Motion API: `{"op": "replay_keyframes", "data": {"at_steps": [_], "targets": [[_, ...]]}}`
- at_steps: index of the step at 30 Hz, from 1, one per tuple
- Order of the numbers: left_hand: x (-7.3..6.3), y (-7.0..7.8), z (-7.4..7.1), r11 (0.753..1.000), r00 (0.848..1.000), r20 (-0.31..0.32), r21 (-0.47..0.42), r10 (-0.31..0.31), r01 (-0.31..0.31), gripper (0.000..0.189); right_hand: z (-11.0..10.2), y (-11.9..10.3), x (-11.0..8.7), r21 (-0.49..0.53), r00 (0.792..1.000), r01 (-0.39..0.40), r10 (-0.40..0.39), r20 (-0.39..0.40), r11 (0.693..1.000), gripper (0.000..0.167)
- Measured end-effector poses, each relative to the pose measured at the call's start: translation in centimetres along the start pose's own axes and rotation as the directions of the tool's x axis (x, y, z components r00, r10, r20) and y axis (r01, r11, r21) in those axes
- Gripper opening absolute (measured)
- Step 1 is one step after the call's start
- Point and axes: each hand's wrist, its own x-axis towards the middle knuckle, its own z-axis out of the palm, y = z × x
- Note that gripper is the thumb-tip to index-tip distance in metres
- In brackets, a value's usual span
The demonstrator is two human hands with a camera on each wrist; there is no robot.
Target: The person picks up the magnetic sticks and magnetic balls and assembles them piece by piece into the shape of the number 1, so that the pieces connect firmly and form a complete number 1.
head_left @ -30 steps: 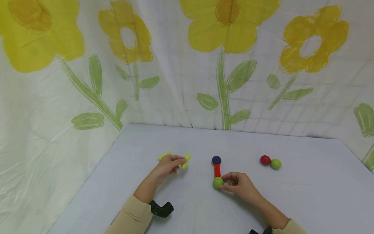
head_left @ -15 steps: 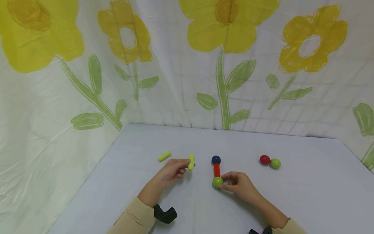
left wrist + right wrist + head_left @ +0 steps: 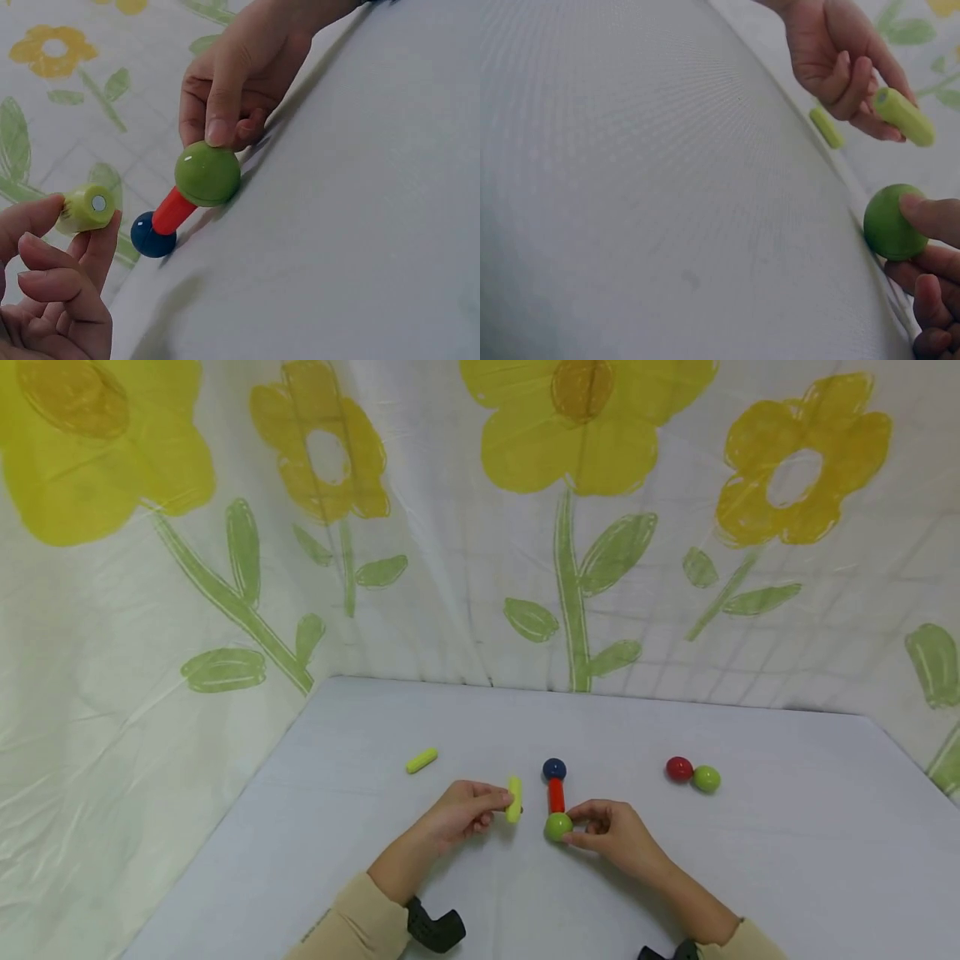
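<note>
My left hand (image 3: 467, 814) pinches a yellow-green magnetic rod (image 3: 513, 800) between thumb and fingers, above the table; in the left wrist view its end shows a round metal disc. To the right, my right hand (image 3: 618, 837) pinches a green ball (image 3: 558, 827) with thumb and fingertips. That ball is joined to a red rod (image 3: 556, 795), whose far end meets a dark blue ball (image 3: 554, 769). A small gap separates the yellow-green rod from this ball-and-rod piece. The right wrist view shows the green ball (image 3: 894, 223) hiding the red rod and blue ball.
A second yellow-green rod (image 3: 422, 760) lies on the white table (image 3: 360, 727) at back left. Towards the right, a red ball (image 3: 679, 769) and another green ball (image 3: 707, 779) sit side by side. A flower-painted curtain (image 3: 450, 568) hangs behind the table.
My left hand has carried the yellow-green rod to the right and nearer me, uncovering the other rod behind it. My right hand keeps its hold on the green ball, almost unmoved.
</note>
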Motion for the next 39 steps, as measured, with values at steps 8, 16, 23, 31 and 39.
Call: {"op": "replay_keyframes", "data": {"at_steps": [8,16,23,31,39], "targets": [[-0.3,-0.4,1.5,0.998,1.0,-0.013,0.063,0.014,-0.013,0.036,-0.1,-0.2,0.1,-0.007,1.0,-0.008,0.008,-0.001,1.0,0.036],[-0.3,-0.8,2.2,0.997,1.0,0.003,0.071,0.006,-0.006,0.036,-0.2,-0.3,0.4,-0.04,1.0,-0.003,0.003,-0.003,0.999,0.037],[-0.3,-0.9,2.8,1.0,1.0,0.024,0.026,-0.008,0.008,0.035,-0.2,-0.2,0.7,-0.063,1.0,0.013,-0.014,-0.011,0.998,0.035],[-0.7,-1.0,3.7,0.999,0.999,0.028,0.023,-0.046,0.045,0.032,-0.2,-0.2,1.1,-0.071,0.999,0.029,-0.03,-0.012,0.997,0.034],[-0.8,-1.5,4.6,0.997,0.997,0.035,0.017,-0.073,0.072,0.028,-0.1,-0.2,1.4,-0.07,0.999,0.036,-0.038,-0.017,0.997,0.032]]}}
